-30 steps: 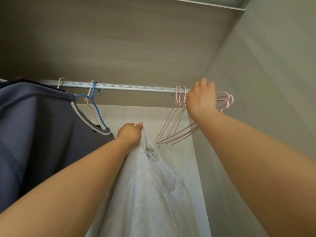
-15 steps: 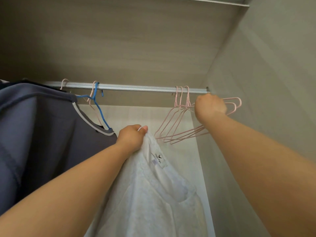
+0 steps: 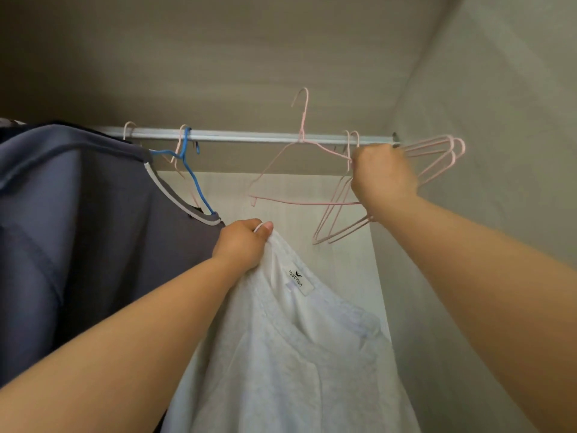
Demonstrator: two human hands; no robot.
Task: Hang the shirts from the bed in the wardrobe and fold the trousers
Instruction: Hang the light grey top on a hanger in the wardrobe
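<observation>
My left hand (image 3: 242,245) grips the collar of a white shirt (image 3: 299,348), which hangs down below it inside the wardrobe; its neck label faces me. My right hand (image 3: 382,178) grips one arm of a pink wire hanger (image 3: 282,157). That hanger is lifted off the silver rail (image 3: 249,136), and its hook stands above the rail. Two more pink hangers (image 3: 437,151) still hang on the rail at its right end, partly behind my right hand.
Dark blue and grey shirts (image 3: 78,220) hang at the left on the rail, one on a blue hanger (image 3: 193,173). The wardrobe's side wall (image 3: 499,151) stands close on the right and its top panel just above the rail.
My right hand has pulled one pink hanger off the rail and raised it to the left of the others. My left hand still holds the white shirt at about the same height.
</observation>
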